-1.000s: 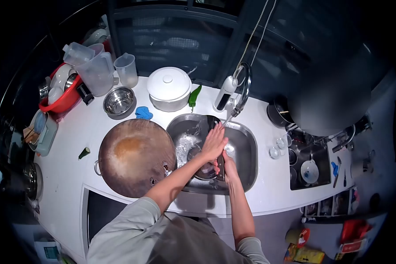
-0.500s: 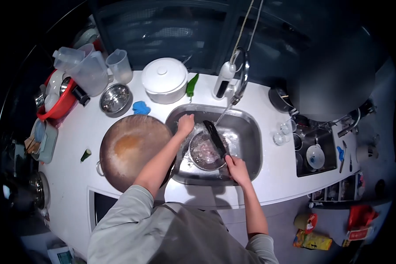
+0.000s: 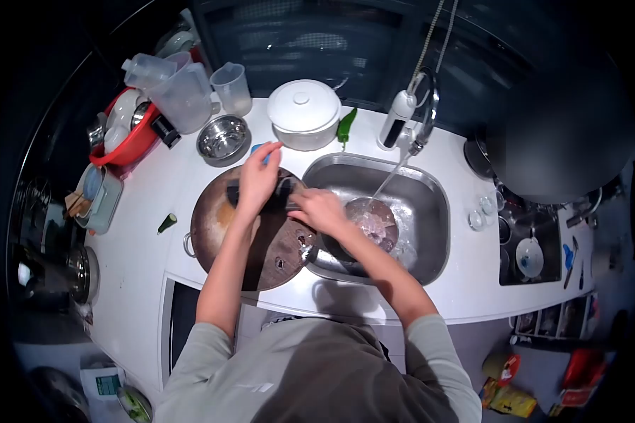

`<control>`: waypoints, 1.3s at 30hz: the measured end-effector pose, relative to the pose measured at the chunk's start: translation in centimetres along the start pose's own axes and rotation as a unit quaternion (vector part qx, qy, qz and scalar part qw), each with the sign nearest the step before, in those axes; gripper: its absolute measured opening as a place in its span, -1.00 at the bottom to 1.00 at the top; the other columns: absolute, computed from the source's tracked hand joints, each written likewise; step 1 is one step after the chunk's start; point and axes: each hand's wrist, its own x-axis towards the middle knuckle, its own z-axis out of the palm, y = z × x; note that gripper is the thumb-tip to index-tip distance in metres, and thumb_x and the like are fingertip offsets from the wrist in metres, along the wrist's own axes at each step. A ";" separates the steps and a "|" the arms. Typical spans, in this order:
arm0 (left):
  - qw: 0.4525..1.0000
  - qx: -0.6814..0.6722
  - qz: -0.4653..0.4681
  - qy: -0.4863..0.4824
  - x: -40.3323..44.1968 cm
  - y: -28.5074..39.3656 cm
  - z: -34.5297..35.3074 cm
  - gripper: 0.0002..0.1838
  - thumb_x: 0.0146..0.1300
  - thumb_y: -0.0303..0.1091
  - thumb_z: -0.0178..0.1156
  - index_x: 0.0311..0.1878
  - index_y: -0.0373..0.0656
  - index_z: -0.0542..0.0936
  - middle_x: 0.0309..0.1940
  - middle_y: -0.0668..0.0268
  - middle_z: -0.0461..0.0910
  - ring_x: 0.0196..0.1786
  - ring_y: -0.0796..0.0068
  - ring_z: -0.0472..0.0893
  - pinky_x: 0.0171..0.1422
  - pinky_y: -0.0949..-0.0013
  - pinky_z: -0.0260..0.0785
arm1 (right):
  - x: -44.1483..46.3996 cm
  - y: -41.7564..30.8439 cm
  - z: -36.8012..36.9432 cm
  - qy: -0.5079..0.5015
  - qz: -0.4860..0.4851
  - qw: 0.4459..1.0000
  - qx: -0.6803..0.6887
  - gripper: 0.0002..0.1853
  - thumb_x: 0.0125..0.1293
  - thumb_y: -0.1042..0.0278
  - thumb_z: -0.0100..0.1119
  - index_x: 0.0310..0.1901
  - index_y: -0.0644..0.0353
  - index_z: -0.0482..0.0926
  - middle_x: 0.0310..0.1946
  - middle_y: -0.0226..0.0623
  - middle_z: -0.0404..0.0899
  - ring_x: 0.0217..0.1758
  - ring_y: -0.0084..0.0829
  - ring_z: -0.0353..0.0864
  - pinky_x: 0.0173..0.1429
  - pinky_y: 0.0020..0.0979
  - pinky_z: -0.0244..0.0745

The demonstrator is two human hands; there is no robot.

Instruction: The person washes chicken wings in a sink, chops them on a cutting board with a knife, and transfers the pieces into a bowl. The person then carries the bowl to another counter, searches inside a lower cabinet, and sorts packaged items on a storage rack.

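Note:
My left hand (image 3: 257, 176) is above the round wooden chopping board (image 3: 208, 233), its fingers stretched toward the far edge and apart. Behind the fingertips a piece of blue cloth (image 3: 263, 151) partly shows; whether they touch it I cannot tell. Closed around the handle end of a black-bladed knife (image 3: 267, 196) is my right hand (image 3: 321, 210), at the board's right side. The blade lies low over the board, partly behind my left wrist. In the sink (image 3: 430, 240), tap water runs into a metal bowl (image 3: 360, 208) with pinkish meat (image 3: 376, 229) in it.
Behind the board stand a white lidded pot (image 3: 303, 113), a steel bowl (image 3: 224, 139) and a green pepper (image 3: 346, 127). A red basin (image 3: 130, 144) and clear plastic jugs (image 3: 181, 92) crowd the left back. The tap (image 3: 418, 144) arches over the sink; glasses (image 3: 477, 220) stand right.
My right hand has carried the knife left from over the bowl to the chopping board. My left hand has moved from the sink's left edge to above the board. The view has shifted.

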 end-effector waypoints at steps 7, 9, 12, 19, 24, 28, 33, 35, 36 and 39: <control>0.995 -0.009 -0.092 -0.031 -3.2 0.4 -1.0 -0.74 0.35 -0.31 0.12 -0.03 -0.26 0.64 -0.25 0.27 0.69 -0.25 0.62 0.56 -0.13 0.52 0.39 | 4.2 -0.6 7.3 0.000 -0.019 1.000 0.014 -0.73 0.10 0.12 0.28 -0.28 0.15 0.64 -0.34 -0.21 0.61 -0.22 -0.16 0.61 -0.07 -0.13 0.48; 0.990 -0.035 -0.128 -0.044 -3.6 0.5 0.3 -0.75 0.35 -0.33 0.13 -0.03 -0.25 0.65 -0.28 0.29 0.69 -0.25 0.63 0.57 -0.13 0.52 0.41 | 4.5 -0.4 8.8 -0.031 0.023 0.999 -0.013 -0.72 0.14 0.12 0.23 -0.28 0.17 0.63 -0.35 -0.17 0.61 -0.21 -0.15 0.61 -0.01 -0.09 0.43; 0.987 -0.082 -0.115 -0.070 -4.0 0.2 4.2 -0.79 0.34 -0.41 0.11 -0.06 -0.24 0.65 -0.27 0.29 0.67 -0.25 0.63 0.57 -0.11 0.52 0.42 | 2.6 0.2 7.5 0.117 0.059 0.990 0.055 -0.76 0.15 0.21 0.14 -0.31 0.22 0.59 -0.37 -0.09 0.61 -0.18 -0.04 0.58 0.03 -0.06 0.36; 0.967 -0.041 -0.135 -0.213 -6.7 -2.3 17.8 -0.74 0.39 -0.41 0.03 0.04 -0.24 0.61 -0.21 0.34 0.67 -0.24 0.60 0.57 -0.08 0.52 0.41 | -12.8 10.3 5.1 0.093 0.272 0.958 0.007 -0.59 0.16 0.42 0.18 0.08 0.27 0.49 0.13 0.04 0.39 0.24 0.02 0.36 0.28 -0.10 0.32; 0.901 0.108 -0.240 -0.345 -11.2 -13.5 27.8 -0.51 0.13 -0.34 0.22 0.18 -0.19 0.52 -0.03 -0.01 0.61 0.09 0.10 0.58 0.22 0.21 0.38 | -20.5 18.5 9.9 -0.152 0.319 0.935 -0.020 0.00 -0.08 0.03 0.48 0.39 0.18 0.17 0.31 0.06 0.20 0.41 0.12 0.13 0.44 0.05 0.07; 0.882 0.202 -0.205 -0.374 -13.8 -16.4 29.4 -0.32 0.03 -0.26 0.30 0.29 -0.11 0.40 0.12 -0.09 0.50 0.21 -0.03 0.49 0.30 0.09 0.34 | -20.7 18.9 9.4 -0.249 0.270 0.929 -0.047 0.20 -0.17 -0.05 0.52 0.48 0.10 0.00 0.41 0.08 0.09 0.49 0.13 0.01 0.51 0.07 -0.03; 0.879 0.261 -0.102 -0.387 -15.4 -20.4 29.9 -0.30 0.08 -0.11 0.29 0.32 -0.02 0.35 0.17 -0.07 0.47 0.25 -0.08 0.45 0.29 0.02 0.34 | -22.2 22.7 17.4 -0.331 0.292 0.897 -0.011 0.00 0.04 -0.14 0.29 0.45 0.11 0.06 0.34 0.12 0.23 0.43 0.17 0.13 0.48 0.06 0.03; 0.844 0.272 -0.188 -0.422 -14.0 -19.6 29.4 -0.28 0.14 0.06 0.20 0.34 0.00 0.32 0.04 -0.10 0.56 0.12 -0.11 0.55 0.24 0.03 0.39 | -23.3 23.0 19.7 -0.243 0.229 0.936 -0.112 -0.11 0.15 -0.21 0.14 0.42 0.14 0.15 0.32 0.10 0.28 0.39 0.17 0.21 0.47 0.08 0.03; 0.834 0.278 -0.242 -0.410 -13.4 -18.1 29.2 -0.29 0.15 0.09 0.17 0.33 -0.02 0.33 0.01 -0.10 0.57 0.09 -0.11 0.57 0.23 0.03 0.40 | -22.3 22.5 17.7 -0.184 0.227 0.947 -0.130 -0.21 0.18 -0.24 0.04 0.35 0.10 0.28 0.13 0.03 0.51 0.24 0.15 0.43 0.31 0.07 0.31; 0.820 0.317 -0.287 -0.380 -13.6 -18.7 29.2 -0.36 0.22 0.17 0.03 0.10 -0.23 0.55 -0.05 -0.13 0.60 0.06 -0.10 0.59 0.19 0.03 0.44 | -19.8 22.1 14.4 -0.255 0.386 0.883 0.080 -0.50 0.25 0.02 0.03 0.05 0.24 0.57 -0.03 0.03 0.60 0.06 0.01 0.56 0.11 -0.01 0.47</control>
